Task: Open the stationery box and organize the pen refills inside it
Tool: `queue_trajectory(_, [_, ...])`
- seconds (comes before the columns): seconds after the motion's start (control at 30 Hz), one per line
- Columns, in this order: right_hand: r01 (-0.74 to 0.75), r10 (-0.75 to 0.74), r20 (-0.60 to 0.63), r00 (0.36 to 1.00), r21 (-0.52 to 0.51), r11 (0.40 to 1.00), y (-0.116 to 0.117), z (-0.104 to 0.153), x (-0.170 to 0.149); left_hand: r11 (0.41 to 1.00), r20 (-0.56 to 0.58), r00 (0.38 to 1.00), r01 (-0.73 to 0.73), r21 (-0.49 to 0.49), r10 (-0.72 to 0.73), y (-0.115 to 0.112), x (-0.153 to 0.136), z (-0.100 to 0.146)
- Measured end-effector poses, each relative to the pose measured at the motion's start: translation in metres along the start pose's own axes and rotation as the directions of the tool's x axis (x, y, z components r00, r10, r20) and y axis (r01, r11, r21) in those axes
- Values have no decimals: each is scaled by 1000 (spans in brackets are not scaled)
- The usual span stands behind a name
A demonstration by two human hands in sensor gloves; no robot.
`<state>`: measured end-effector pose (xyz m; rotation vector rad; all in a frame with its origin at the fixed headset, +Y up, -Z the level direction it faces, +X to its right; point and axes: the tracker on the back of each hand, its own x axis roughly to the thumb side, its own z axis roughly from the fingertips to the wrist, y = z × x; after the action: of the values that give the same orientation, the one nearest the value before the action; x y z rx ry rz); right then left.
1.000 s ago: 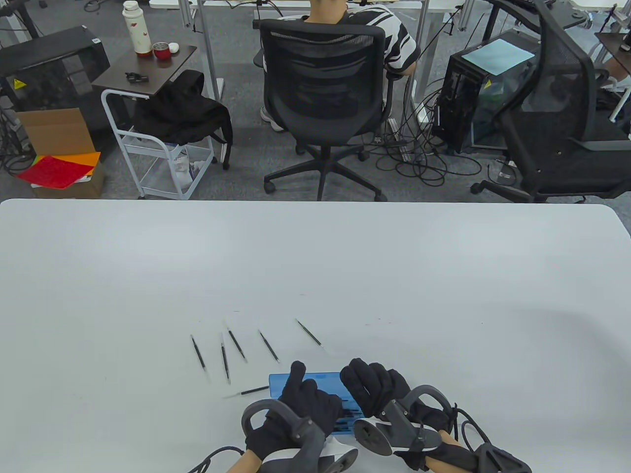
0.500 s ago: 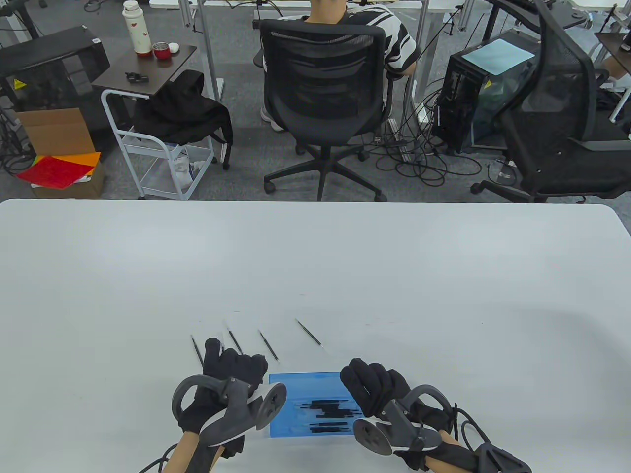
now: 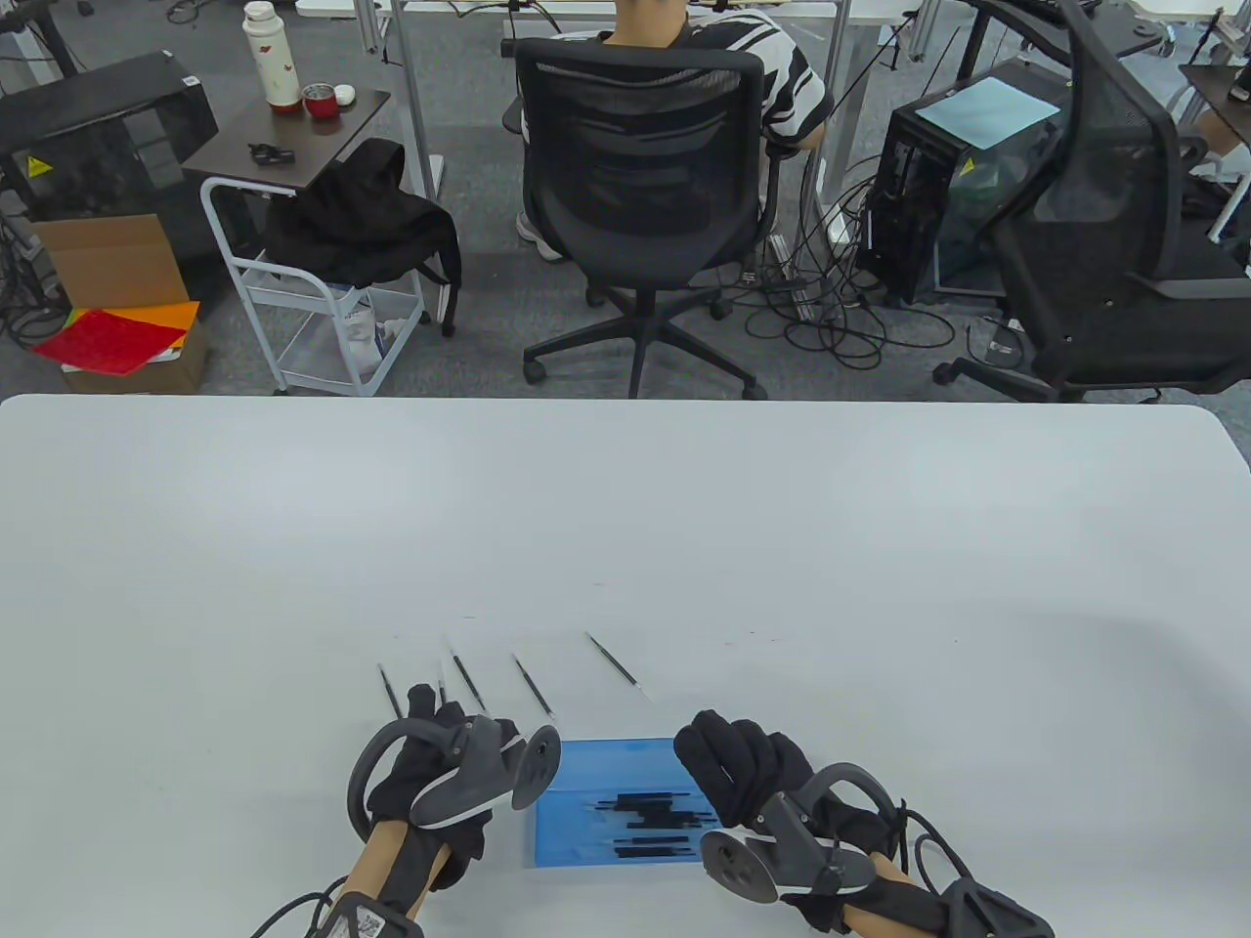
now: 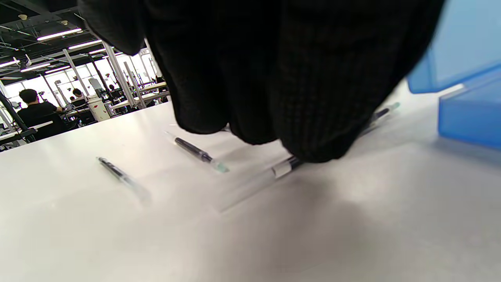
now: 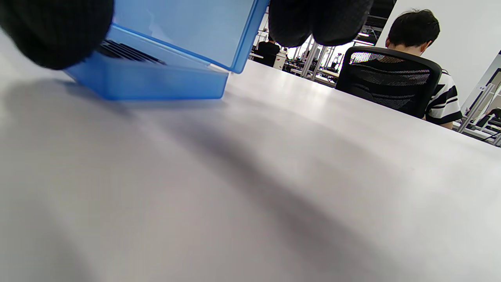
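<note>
The blue stationery box point(image 3: 577, 777) lies open near the table's front edge, with several dark pen refills point(image 3: 650, 816) inside. My right hand point(image 3: 735, 757) grips the box's right side; in the right wrist view its fingers point(image 5: 321, 21) curl over the raised lid point(image 5: 184, 27). Just left of the box, my left hand point(image 3: 440, 733) is down on the table. In the left wrist view its fingertips point(image 4: 305, 137) close on a clear-ended refill point(image 4: 270, 176). Loose refills point(image 3: 534, 684) lie in a row beyond the hands.
More loose refills lie at the left point(image 3: 391, 689) and right point(image 3: 614, 664) of the row. The white table point(image 3: 782, 547) stretches far beyond them. Past its far edge are an office chair point(image 3: 640, 186) with a seated person, a cart and cables.
My left hand has left the box and swung left, coming down on the loose refills beside it. The box interior now shows. The right hand has stayed put.
</note>
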<state>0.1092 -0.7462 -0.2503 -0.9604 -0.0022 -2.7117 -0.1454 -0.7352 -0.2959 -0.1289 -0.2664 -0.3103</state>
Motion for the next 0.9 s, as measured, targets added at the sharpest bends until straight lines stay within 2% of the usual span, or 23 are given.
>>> queue_trajectory(0.2, [0, 0, 0, 1000, 0, 1000, 0, 0, 0, 1000, -8, 1000, 16, -6, -16, -7, 0, -3])
queue_trajectory(0.63, [-2, 2, 0, 1000, 0, 1000, 0, 0, 0, 1000, 6, 1000, 5, -24, -5, -6, 0, -5])
queue_trajectory(0.9, [-4, 4, 0, 1000, 0, 1000, 0, 0, 0, 1000, 34, 999, 16, 5, -17, -10, 5, -1])
